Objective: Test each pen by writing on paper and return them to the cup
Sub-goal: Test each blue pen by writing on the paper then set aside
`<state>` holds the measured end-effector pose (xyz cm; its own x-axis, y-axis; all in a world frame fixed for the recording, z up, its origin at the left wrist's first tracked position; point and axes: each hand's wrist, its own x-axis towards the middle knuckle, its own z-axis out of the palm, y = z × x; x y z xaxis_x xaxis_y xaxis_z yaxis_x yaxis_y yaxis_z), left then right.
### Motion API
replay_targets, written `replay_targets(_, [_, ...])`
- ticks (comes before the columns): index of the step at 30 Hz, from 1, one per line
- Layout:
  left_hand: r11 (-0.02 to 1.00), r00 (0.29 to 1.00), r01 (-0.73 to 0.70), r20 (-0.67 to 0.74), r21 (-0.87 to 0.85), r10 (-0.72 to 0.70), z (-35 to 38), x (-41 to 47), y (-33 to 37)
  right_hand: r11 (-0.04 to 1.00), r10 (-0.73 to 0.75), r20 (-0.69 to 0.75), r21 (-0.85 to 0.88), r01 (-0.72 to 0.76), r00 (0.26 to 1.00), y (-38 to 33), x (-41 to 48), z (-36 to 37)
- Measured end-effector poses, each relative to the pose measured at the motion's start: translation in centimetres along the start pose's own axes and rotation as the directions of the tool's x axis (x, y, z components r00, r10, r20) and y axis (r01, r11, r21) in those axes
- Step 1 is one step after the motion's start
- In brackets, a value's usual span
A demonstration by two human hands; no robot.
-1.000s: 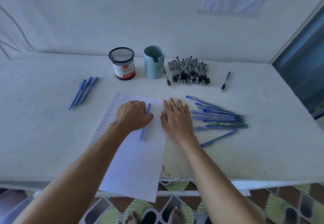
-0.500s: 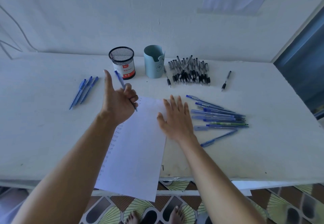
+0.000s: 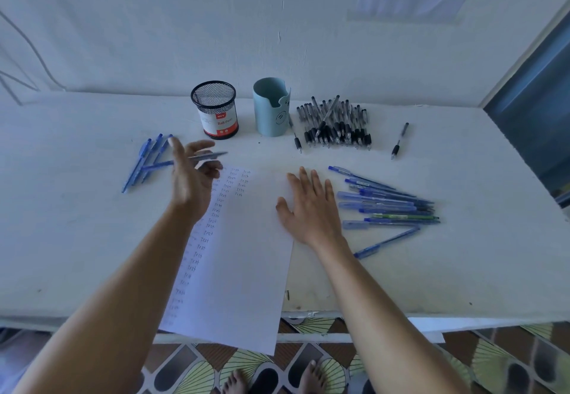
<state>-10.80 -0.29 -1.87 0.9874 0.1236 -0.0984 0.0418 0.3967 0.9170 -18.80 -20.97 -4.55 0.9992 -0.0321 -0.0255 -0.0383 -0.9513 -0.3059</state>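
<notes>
left hand: blue pen across fingers (grip blurred) | right hand: flat on paper

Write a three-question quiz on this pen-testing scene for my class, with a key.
1. Which word is written repeatedly on the paper?
2. True or false: no pens stick out of the mesh cup.
3. Where do the black pens lie? A. on the paper B. right of the blue cup C. left of the mesh cup
Key: 1. Test 2. true 3. B
</notes>
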Motion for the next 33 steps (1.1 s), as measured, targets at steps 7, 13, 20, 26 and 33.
replay_targets(7, [0.834, 0.987, -0.161, 0.089, 0.528, 0.134, 0.5, -0.5, -0.8, 1.0, 0.002, -0.012, -0.004, -0.002, 1.0, -0.2, -0.1, -0.1])
replay_targets(13, [0.728, 0.991, -0.11, 0.015, 0.677, 0.136, 0.0, -0.8, -1.6, 1.0, 0.001, -0.028, 0.003, -0.001, 1.0, -0.2, 0.1, 0.2])
replay_targets(20, [0.648, 0.986, -0.146, 0.059, 0.747, 0.154, 0.3, -0.9, -1.4, 1.0, 0.011, -0.036, -0.007, -0.011, 0.999, -0.2, 0.2, 0.3])
replay_targets(26, [0.617, 0.987, -0.154, 0.085, 0.772, 0.139, 0.6, -1.2, -1.3, 1.0, 0.012, -0.034, -0.004, -0.012, 0.999, -0.1, 0.2, 0.4])
replay_targets(33, [0.616, 0.986, -0.155, 0.081, 0.772, 0.146, 0.8, -1.3, -1.2, 1.0, 0.011, -0.039, -0.005, -0.011, 0.999, -0.2, 0.1, 0.3])
